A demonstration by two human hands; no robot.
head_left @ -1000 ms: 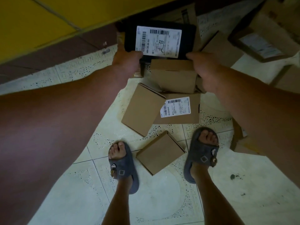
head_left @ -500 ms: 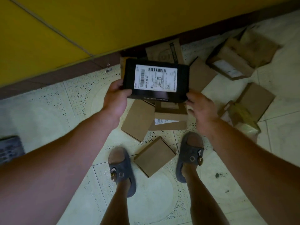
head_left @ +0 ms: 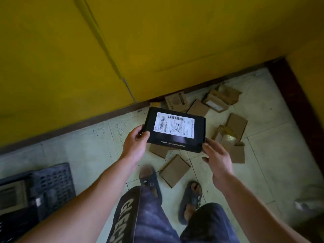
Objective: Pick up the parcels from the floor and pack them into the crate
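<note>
Item: black parcel [head_left: 175, 130], aloft over floor [head_left: 78, 146] | left hand [head_left: 135, 144] grips its left edge | right hand [head_left: 217, 156] slack-fingered at its right corner | step: carry | next: swing left, lower into crate [head_left: 52, 183] | brown parcels [head_left: 174, 170] left on floor

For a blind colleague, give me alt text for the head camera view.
A person holds a black parcel with a white label, left hand gripping one edge, right hand at a corner. Brown boxes lie on the tiled floor; a crate stands at left.
</note>
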